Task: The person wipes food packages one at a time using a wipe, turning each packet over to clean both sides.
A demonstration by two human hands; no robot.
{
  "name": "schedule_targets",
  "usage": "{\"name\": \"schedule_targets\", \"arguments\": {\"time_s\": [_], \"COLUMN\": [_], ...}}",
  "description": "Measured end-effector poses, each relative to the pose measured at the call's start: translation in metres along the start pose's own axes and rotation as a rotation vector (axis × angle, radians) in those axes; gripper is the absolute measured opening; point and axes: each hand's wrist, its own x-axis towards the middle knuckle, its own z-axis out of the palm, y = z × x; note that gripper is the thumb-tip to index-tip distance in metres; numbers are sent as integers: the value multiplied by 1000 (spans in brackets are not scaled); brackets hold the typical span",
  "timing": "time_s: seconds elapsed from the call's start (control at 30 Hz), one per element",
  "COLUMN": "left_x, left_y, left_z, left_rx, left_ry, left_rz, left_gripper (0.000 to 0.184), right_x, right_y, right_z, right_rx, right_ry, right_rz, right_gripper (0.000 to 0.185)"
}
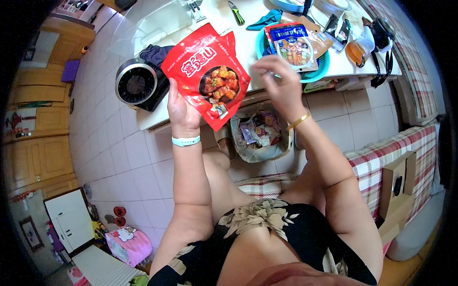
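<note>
A red snack pouch (191,66) with a picture of sauced food chunks is tilted in front of me above the table edge. My left hand (183,112) holds it at its lower left side, thumb on the front and the other fingers behind it. Just beyond the pouch's right edge is my right hand (282,88), slightly blurred, its fingers loosely bent and apart with nothing seen in them. Behind that hand, a teal basket (322,71) carries several food packets, among them a blue and white packet (294,45).
A black appliance with a round silver rim (137,82) stands at the table's left corner. A green-handled knife (236,13) lies at the back. At right are a jar of amber liquid (357,51) and black straps. Below the table edge sits a lined trash bin (260,155).
</note>
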Motion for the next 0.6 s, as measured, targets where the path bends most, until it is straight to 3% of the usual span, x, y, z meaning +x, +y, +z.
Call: {"name": "schedule_targets", "arguments": {"time_s": [0.03,0.07,0.13,0.17,0.23,0.33,0.4,0.47,0.53,0.6], "left_x": [1,1,1,3,2,0,-2,-5,-14,-17], "left_y": [0,0,-4,-8,-15,-20,-26,-40,-48,-60], "left_z": [-3,-5,-5,-8,-6,2,9,10,21,29], "left_rx": [-52,-53,-138,-126,-152,-179,5,267,639,859], "left_ry": [-33,-35,-123,-124,-179,-231,-84,-70,46,-152], "left_rz": [-32,-34,-138,-150,-186,-237,-119,104,284,395], "left_gripper": [53,53,53,53,53,53,53,60,71,96], "right_x": [5,7,8,6,7,1,1,5,7,7], "right_y": [8,17,24,25,15,13,12,1,-2,-13], "right_z": [-3,-4,-3,-4,-4,2,1,-8,-8,-11], "right_rx": [6,120,452,451,567,795,792,380,311,109], "right_ry": [82,70,-38,-34,-196,-245,-193,23,106,238], "right_rz": [53,243,528,530,822,841,810,262,186,44], "right_gripper": [21,17,20,20,23,22,23,22,16,17]}}
